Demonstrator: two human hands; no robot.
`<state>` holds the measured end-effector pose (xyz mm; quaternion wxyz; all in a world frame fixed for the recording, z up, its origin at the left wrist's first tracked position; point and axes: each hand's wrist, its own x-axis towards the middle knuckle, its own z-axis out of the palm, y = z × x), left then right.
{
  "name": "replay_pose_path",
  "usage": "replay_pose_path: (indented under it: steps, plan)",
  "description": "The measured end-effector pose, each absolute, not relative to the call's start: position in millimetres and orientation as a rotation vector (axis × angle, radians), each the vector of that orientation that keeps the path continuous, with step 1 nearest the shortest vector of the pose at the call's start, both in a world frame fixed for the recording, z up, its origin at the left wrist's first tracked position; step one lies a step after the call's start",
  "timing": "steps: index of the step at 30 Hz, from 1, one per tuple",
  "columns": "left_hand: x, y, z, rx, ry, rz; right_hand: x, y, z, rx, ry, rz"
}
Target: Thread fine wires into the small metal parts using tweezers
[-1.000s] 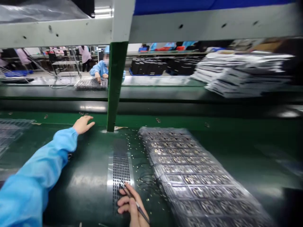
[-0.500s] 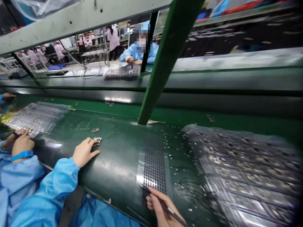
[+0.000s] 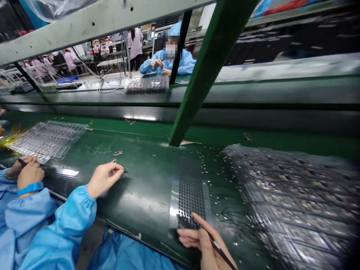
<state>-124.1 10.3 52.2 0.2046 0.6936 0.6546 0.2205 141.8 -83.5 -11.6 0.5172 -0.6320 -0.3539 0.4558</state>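
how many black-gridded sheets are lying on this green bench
2: one sheet by your right hand, another sheet beside the co-worker's wristbanded hand at left; more may be hidden.

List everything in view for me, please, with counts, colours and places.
Bench: one, green, foreground
Thick post: one, green, centre
Beam: one, greyish, upper left
Trays: several, clear, left, right, opposite
Grid sheets: two, black, left and centre
Metal parts: several, silvery, scattered across bench
Coworkers: several, blue or pink clothing, left and beyond
Wristband: one, blue, left coworker's wrist
Thin tool: one, black, in right hand
Left hand: one, blue sleeve, left foreground
Right hand: one, bare, lower right
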Motion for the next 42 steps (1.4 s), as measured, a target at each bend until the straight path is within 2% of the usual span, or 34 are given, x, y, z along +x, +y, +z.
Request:
replay_pose_path:
  steps: [4,8,14,17,26,42]
  plan:
    - [-80,10,58,1.525,1.306,0.481,139,-80,-1,-1.378,-0.985,1.184]
    - [-51,17,55,1.613,1.123,0.453,139,-75,4,-1.332,-1.008,1.128]
    - [-29,17,38,1.301,1.106,0.583,137,-73,-3,-1.305,-0.890,0.969]
    - [-19,11,28,1.219,1.064,0.531,133,-70,-8,-1.273,-0.895,0.949]
    - [-8,6,25,1.632,1.042,0.413,128,-69,-7,-1.334,-0.967,1.006]
    - [-7,7,10,1.585,1.123,0.466,129,-72,-13,-1.347,-0.885,1.103]
